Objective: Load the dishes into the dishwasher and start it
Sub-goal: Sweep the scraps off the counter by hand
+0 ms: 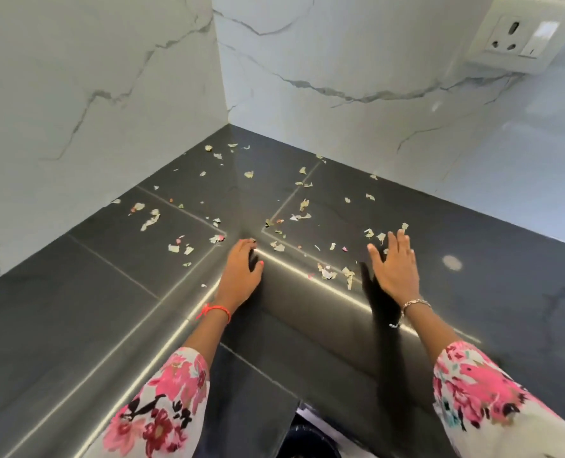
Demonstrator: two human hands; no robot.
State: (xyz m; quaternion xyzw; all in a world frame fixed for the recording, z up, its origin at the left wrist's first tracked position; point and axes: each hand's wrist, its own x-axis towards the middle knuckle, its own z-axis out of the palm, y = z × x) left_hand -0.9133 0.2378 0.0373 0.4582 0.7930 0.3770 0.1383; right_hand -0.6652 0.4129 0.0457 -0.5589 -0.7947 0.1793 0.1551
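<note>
No dishes and no dishwasher show in the head view. I face the inner corner of a dark grey tiled countertop (86,292). Several small scraps of vegetable peel (304,206) lie scattered over it. My left hand (243,272) rests at the counter's inner corner edge with its fingers curled over the rim and nothing in it. My right hand (395,266) hovers flat just above the counter near the front edge, fingers straight and spread, close to a few scraps (348,276).
White marble-patterned walls (340,61) close off the corner at the back and left. A wall socket with a switch (519,36) sits at the upper right. Below the counter edge, a dark round object (307,438) shows partly at the bottom.
</note>
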